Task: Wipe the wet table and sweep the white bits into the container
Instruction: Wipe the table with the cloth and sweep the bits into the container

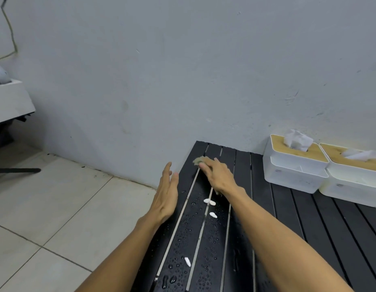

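Note:
A black slatted table (309,218) runs from the wall toward me, its left slats beaded with water drops (182,239). White bits lie on the wet slats: two (209,201) just behind my right wrist, one (213,215) below them, one (187,261) nearer me. My right hand (218,175) presses a greenish cloth (198,160) flat on the table's far left corner. My left hand (167,192) is held edge-on with straight fingers at the table's left edge, holding nothing.
Two white tissue boxes with wooden lids (296,165) (355,175) stand at the back right against the grey wall. Tiled floor (56,207) lies left of the table. A white table corner (12,102) shows at far left.

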Motion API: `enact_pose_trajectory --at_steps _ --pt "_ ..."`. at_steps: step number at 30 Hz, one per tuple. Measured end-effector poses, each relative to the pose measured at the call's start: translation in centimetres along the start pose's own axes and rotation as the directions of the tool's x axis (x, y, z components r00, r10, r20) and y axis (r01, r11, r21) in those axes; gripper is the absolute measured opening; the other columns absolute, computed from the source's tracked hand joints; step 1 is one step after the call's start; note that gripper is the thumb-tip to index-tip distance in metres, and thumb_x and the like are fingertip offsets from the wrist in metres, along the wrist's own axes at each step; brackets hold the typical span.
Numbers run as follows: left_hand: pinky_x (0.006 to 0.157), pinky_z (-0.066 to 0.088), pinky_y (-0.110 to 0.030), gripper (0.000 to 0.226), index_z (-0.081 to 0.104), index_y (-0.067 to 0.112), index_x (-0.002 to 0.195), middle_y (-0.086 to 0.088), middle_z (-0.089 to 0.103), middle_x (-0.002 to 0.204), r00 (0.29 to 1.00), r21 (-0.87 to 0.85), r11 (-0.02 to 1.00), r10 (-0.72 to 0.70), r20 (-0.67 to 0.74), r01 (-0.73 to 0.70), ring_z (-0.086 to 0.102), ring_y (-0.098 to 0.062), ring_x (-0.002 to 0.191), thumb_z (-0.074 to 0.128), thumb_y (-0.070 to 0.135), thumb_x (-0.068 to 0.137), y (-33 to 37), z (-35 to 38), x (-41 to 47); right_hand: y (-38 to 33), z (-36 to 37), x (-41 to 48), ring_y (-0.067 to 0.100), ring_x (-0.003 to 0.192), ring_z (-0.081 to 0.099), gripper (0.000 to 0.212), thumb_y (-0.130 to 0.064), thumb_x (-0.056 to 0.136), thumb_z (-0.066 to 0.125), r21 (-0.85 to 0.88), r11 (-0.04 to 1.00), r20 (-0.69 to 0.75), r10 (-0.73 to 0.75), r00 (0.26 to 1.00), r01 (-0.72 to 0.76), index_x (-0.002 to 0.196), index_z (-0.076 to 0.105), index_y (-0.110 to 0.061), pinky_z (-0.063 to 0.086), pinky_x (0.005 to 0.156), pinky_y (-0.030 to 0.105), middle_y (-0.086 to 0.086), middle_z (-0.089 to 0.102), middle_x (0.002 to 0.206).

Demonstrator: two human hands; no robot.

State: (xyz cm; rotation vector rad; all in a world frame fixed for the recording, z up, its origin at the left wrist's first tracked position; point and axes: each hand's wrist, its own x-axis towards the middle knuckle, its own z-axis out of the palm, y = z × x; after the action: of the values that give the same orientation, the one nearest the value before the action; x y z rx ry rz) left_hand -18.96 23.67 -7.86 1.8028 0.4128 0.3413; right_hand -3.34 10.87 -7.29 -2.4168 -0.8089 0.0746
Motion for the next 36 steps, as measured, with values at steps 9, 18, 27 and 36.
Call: enact_pose_trajectory --at_steps 9,18,27,36 --pt "0.121 0.02 -0.044 0.069 0.007 0.05 0.15 0.006 0.015 0.163 0.998 -0.09 0.996 -0.027 -0.052 0.022 0.029 -0.016 0.145 0.022 0.073 0.086 -1.0 -1.6 -3.1 -4.2 1.5 -4.8 0.015 0.147 0.033 0.045 -0.059 0.102 0.032 -0.149 0.935 0.338 -0.258 0.905 0.322 0.142 0.046 -0.042 0.039 0.11 0.056 -0.011 0.037 0.158" --pt "0.114 0.018 -0.027 0.052 0.01 0.042 0.153 0.009 0.018 0.161 0.999 -0.013 0.999 -0.034 -0.032 0.033 0.022 -0.002 0.141 0.02 0.05 0.103 0.4 -1.7 -7.2 -4.0 -1.7 -12.2 -0.001 0.133 0.051 0.029 -0.039 0.103 0.052 0.299 0.891 0.403 -0.442 0.801 0.342 0.124 0.068 -0.028 0.041 0.113 0.028 -0.012 0.061 0.138" --pt "0.113 0.022 -0.042 0.047 0.009 0.054 0.147 0.018 0.029 0.156 0.999 0.204 0.979 -0.019 -0.029 0.025 0.033 -0.008 0.14 0.014 0.058 0.1 0.3 -1.3 -8.5 -0.8 -4.8 -8.4 0.0 0.112 0.061 0.029 -0.045 0.101 0.051 0.141 0.987 0.059 -0.084 0.995 0.075 0.126 0.065 -0.041 0.044 0.101 0.03 -0.014 0.065 0.131" --pt "0.111 0.025 -0.047 0.045 0.009 0.054 0.146 0.017 0.031 0.156 1.0 0.268 0.963 -0.001 -0.026 0.008 0.037 -0.013 0.139 0.015 0.055 0.101 0.0 -1.2 -8.1 0.5 -2.5 -11.2 0.007 0.151 0.022 0.046 -0.051 0.105 0.034 -0.166 0.954 0.303 -0.191 0.934 0.249 0.15 0.032 -0.047 0.038 0.111 0.056 -0.033 0.021 0.158"
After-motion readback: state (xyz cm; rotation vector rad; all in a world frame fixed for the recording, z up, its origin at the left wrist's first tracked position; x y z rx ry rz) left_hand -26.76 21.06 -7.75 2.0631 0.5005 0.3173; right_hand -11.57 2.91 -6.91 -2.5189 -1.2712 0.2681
